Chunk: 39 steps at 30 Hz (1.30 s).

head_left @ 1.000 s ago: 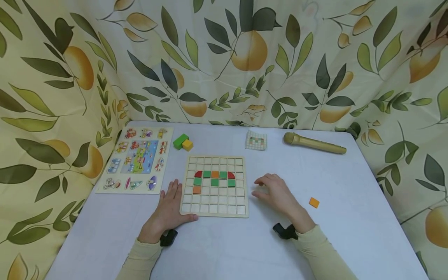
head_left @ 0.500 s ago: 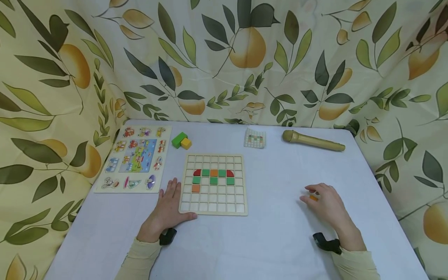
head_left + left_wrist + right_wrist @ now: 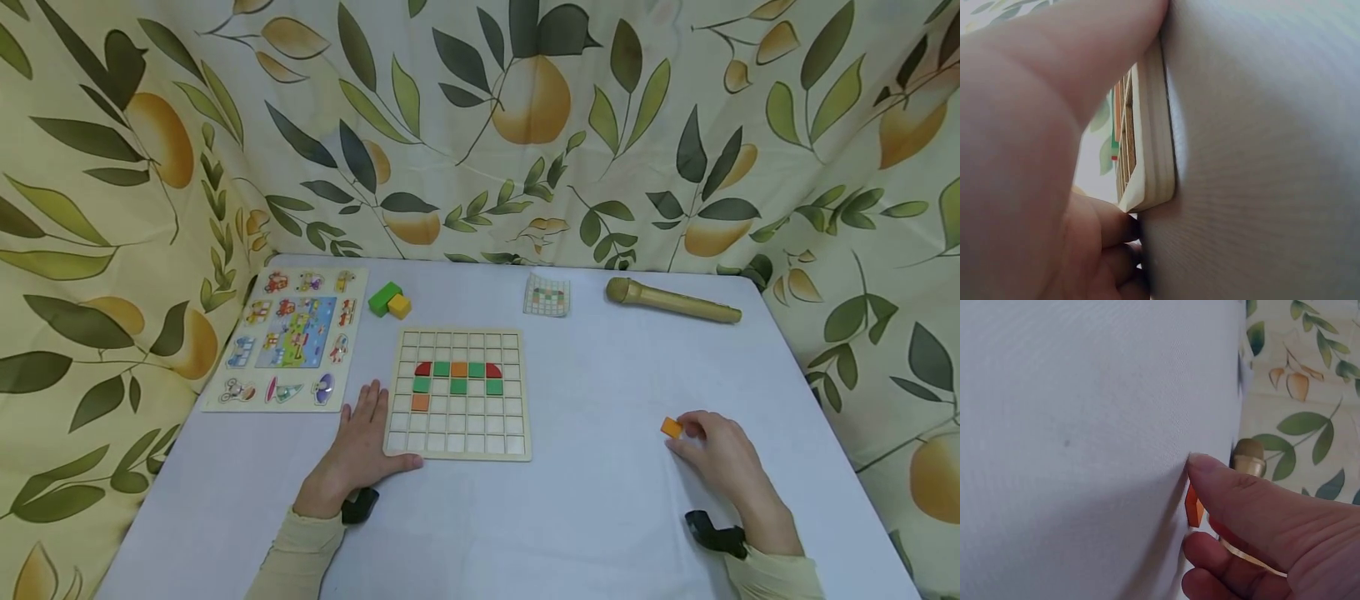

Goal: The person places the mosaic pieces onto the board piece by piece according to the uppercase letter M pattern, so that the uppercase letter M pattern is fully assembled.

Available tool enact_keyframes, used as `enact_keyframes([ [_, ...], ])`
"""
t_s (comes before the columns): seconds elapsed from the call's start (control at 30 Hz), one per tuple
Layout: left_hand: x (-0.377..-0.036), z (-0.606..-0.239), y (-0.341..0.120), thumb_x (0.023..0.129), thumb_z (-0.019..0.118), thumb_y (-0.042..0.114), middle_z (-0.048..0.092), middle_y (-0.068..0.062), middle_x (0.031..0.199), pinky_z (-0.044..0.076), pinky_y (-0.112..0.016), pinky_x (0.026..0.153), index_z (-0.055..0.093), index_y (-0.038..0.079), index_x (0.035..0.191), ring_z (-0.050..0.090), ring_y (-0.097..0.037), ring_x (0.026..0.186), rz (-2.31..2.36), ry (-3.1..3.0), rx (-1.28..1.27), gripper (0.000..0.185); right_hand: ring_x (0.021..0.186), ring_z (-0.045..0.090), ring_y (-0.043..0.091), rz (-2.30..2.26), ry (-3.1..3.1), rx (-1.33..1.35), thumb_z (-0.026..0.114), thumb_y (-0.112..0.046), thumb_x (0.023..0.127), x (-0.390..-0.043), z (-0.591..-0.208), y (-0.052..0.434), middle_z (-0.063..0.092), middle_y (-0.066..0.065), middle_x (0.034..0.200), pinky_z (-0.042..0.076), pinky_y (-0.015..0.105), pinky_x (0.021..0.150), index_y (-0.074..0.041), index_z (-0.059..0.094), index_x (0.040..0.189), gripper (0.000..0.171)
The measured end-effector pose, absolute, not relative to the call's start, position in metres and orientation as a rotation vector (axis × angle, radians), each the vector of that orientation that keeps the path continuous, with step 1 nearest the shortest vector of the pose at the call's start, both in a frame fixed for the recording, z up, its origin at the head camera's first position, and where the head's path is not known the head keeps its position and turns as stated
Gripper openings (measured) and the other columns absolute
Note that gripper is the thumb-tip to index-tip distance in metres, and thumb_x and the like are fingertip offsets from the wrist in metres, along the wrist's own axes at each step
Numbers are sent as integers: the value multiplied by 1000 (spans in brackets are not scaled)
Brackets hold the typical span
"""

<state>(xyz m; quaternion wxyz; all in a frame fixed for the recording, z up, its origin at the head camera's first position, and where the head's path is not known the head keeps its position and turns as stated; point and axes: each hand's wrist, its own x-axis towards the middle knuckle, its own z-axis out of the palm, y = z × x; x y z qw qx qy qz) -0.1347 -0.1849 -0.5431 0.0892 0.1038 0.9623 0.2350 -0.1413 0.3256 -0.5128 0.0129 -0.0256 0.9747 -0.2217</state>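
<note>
Two hands were at work on the worktop [image 3: 585, 517] in the head view: the left hand [image 3: 360, 454] lay flat, fingers straight and together, against the near left corner of the wooden grid board [image 3: 457, 393], steadying it; the right hand [image 3: 723, 462], well to the right of the board, had its fingers curled round a small orange tile [image 3: 671, 428], pinching it at worktop level. Nine tiles sat in the board, a red-green-orange-green-red row, three green beneath, one orange lower left; most cells were bare, so by my reading the pattern was early on, with the pinched tile not yet carried to the board. A small pattern card [image 3: 547, 297] lay beyond the board, a wooden stick [image 3: 671, 303] to its right, green and yellow blocks [image 3: 391, 302] and a picture puzzle [image 3: 292, 337] to the left. Left wrist view: the board's edge [image 3: 1154, 137] stood close against the left hand [image 3: 1041, 144], coloured tiles barely glimpsed; finger positions could not be read here. Right wrist view: thumb and fingers [image 3: 1235, 487] closed on the orange tile [image 3: 1194, 506], its edge touching the white cloth [image 3: 1085, 425], the stick [image 3: 1249, 457] behind.
</note>
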Motion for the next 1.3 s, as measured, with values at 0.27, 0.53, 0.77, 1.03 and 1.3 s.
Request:
enact_keyframes([
  [0.27,-134,-543,-184,70,79,63,6,-26,159,4,-62,111,15,-11,151,1,-39,146,709,2859,292,126,84,56,37,-670,3071,-126,78,-8,81,-146,-515,322,63,19,90,45,52,72,11,66,103,32],
  [0.53,-135,-543,-185,71,78,62,5,-26,159,4,-62,111,14,-11,150,1,-40,145,693,2871,302,126,91,56,40,-691,3080,-230,78,-11,83,-162,-510,294,63,21,97,44,55,78,8,68,101,28],
  [0.77,-135,-543,-185,70,78,62,6,-26,159,3,-63,111,15,-11,150,0,-40,146,707,2857,291,126,96,57,37,-740,3003,-407,77,-13,84,-182,-506,248,66,16,100,44,53,83,5,69,105,28],
  [1.03,-135,-543,-184,70,78,63,4,-25,159,2,-61,111,14,-10,151,-1,-38,146,689,2850,276,126,94,59,29,-777,2956,-594,78,-13,83,-200,-503,189,68,8,97,46,46,83,0,73,100,22],
  [1.3,-134,-542,-185,70,78,63,4,-25,159,2,-61,111,14,-10,151,-1,-38,146,694,2852,275,126,89,58,21,-723,2897,-725,79,-18,83,-205,-498,143,67,0,92,46,38,80,-4,74,99,21],
])
